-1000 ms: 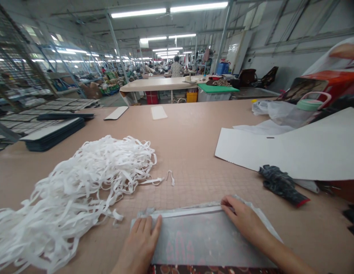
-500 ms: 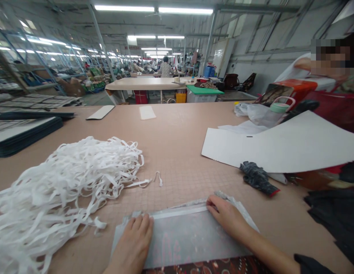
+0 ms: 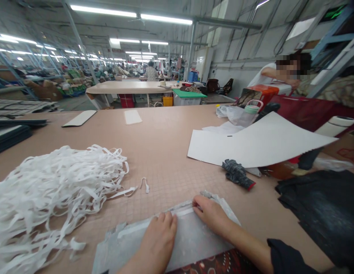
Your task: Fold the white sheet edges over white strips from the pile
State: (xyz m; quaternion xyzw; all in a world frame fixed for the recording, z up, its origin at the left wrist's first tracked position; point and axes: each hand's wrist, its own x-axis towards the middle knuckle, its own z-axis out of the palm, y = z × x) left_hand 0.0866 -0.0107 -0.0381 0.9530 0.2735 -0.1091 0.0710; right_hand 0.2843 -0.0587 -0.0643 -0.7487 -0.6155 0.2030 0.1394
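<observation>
A stack of thin, greyish translucent sheets lies in front of me, with a white strip along its far edge. My left hand rests palm down across the middle of the stack, fingers laid over the strip. At the strip's right end is my right hand, its thumb and fingers pinched together at the edge. What lies under the fingertips is partly hidden. To the left spreads a large tangled heap of white strips, and one short loose strip lies beyond the stack.
A dark knitted glove with a red cuff lies beside a large white board. Black fabric pieces are at the right. Dark-edged panels stand stacked far left. A person works beyond the right side of the table.
My left hand has slid right along the white strip, closer to my right hand, which stays at the strip's right end. The camera view has turned to the right.
</observation>
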